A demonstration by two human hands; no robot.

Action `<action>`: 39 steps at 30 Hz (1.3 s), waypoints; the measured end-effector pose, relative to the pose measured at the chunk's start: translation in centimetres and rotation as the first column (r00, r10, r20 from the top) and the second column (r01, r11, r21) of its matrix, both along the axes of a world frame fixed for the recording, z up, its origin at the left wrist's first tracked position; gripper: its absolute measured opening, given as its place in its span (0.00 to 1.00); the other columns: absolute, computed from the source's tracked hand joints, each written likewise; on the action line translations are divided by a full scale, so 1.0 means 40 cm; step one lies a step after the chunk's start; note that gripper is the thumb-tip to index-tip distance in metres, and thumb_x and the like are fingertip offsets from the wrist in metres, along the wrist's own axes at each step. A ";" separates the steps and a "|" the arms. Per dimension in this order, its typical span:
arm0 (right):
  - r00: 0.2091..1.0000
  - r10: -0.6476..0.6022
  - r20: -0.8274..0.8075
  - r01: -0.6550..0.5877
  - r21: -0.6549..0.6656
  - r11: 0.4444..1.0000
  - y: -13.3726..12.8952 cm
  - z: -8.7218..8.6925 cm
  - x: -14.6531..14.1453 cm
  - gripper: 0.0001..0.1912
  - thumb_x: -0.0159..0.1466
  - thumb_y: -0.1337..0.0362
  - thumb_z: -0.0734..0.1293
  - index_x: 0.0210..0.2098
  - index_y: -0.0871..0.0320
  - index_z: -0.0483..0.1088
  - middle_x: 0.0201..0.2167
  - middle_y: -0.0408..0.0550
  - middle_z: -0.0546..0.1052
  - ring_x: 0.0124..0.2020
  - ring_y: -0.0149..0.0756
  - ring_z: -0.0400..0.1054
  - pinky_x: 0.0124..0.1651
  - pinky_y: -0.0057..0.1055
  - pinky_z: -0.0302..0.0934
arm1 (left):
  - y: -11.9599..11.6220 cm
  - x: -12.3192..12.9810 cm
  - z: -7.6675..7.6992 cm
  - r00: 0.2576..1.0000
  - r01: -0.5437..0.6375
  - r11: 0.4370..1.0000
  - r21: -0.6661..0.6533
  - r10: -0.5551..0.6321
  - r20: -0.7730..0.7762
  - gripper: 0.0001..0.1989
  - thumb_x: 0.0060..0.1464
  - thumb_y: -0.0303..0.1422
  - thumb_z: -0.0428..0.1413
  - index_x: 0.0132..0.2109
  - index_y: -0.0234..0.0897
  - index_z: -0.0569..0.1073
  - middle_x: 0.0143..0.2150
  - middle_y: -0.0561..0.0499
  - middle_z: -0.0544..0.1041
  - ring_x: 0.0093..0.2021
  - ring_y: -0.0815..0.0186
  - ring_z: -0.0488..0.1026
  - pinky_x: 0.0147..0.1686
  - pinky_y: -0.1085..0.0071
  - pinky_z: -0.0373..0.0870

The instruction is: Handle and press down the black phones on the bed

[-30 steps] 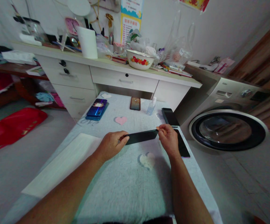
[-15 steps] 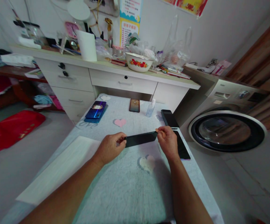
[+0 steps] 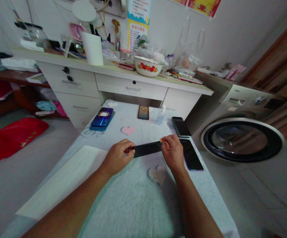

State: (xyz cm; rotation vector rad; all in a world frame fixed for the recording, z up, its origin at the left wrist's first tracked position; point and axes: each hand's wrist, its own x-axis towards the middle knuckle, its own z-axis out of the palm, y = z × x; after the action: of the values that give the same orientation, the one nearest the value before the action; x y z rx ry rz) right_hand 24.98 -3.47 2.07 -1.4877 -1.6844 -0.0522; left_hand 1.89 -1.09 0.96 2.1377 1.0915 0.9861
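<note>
Left hand (image 3: 118, 157) holds phone (image 3: 147, 149); spray bottle (image 3: 160, 117) beyond, contents unclear

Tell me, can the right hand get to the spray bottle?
Probably yes: the spray bottle stands beyond the right hand, with only tablecloth showing between them. That hand is busy at the dark phone, so it would likely need to come away first; the left hand holds the other end.

Both hands (image 3: 118, 157) (image 3: 172, 153) partly hide the black phone (image 3: 147, 149).

Tablecloth (image 3: 123, 205) says "Love" in script, wall poster (image 3: 138, 33) heading starts 好孩子, smaller lines too blurry tbh.
</note>
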 end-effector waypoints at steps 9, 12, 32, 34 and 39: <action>0.994 0.110 -0.018 -0.110 -0.023 0.994 -0.006 -0.002 -0.055 0.11 0.59 0.74 0.60 0.35 0.56 0.72 0.35 0.46 0.68 0.37 0.34 0.67 0.42 0.30 0.63 | -0.001 0.002 -0.001 1.000 -0.001 1.000 0.022 0.001 -0.008 0.06 0.51 0.25 0.52 0.34 0.36 0.73 0.30 0.54 0.69 0.30 0.70 0.68 0.32 0.74 0.64; 0.992 0.129 -0.008 -0.129 -0.030 0.991 -0.009 0.000 -0.060 0.11 0.58 0.74 0.61 0.35 0.56 0.72 0.35 0.47 0.68 0.37 0.34 0.66 0.43 0.30 0.62 | -0.002 0.002 -0.002 1.000 0.000 1.000 0.030 0.000 -0.009 0.06 0.51 0.25 0.52 0.34 0.36 0.73 0.30 0.54 0.69 0.30 0.70 0.68 0.32 0.73 0.64; 0.993 0.117 0.023 -0.116 -0.038 0.993 -0.009 -0.003 -0.095 0.11 0.62 0.72 0.59 0.37 0.58 0.72 0.36 0.49 0.67 0.37 0.36 0.65 0.42 0.32 0.62 | -0.003 0.003 0.001 1.000 0.020 1.000 0.019 -0.020 -0.019 0.06 0.53 0.26 0.52 0.36 0.36 0.74 0.31 0.53 0.70 0.31 0.69 0.68 0.33 0.73 0.65; 0.986 0.161 0.042 -0.159 -0.046 0.986 -0.013 -0.004 -0.115 0.11 0.62 0.72 0.59 0.37 0.58 0.72 0.36 0.49 0.67 0.38 0.36 0.64 0.43 0.33 0.62 | -0.005 0.005 0.000 0.999 0.042 0.999 0.000 -0.042 -0.009 0.06 0.53 0.26 0.52 0.36 0.36 0.74 0.31 0.53 0.70 0.32 0.69 0.68 0.33 0.73 0.65; 0.967 0.250 0.060 -0.247 -0.046 0.968 -0.024 -0.006 -0.146 0.11 0.63 0.72 0.58 0.39 0.58 0.71 0.36 0.49 0.67 0.37 0.35 0.64 0.42 0.32 0.62 | -0.008 0.009 0.000 0.998 0.057 0.998 -0.039 -0.056 0.030 0.05 0.54 0.27 0.53 0.34 0.36 0.74 0.31 0.53 0.70 0.32 0.69 0.69 0.33 0.73 0.65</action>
State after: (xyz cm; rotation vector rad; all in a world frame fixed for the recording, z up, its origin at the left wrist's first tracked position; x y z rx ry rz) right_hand 19.14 -4.41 1.85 -1.3036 -1.9225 0.0683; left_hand 2.25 -1.42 0.96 2.1042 1.0228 0.9580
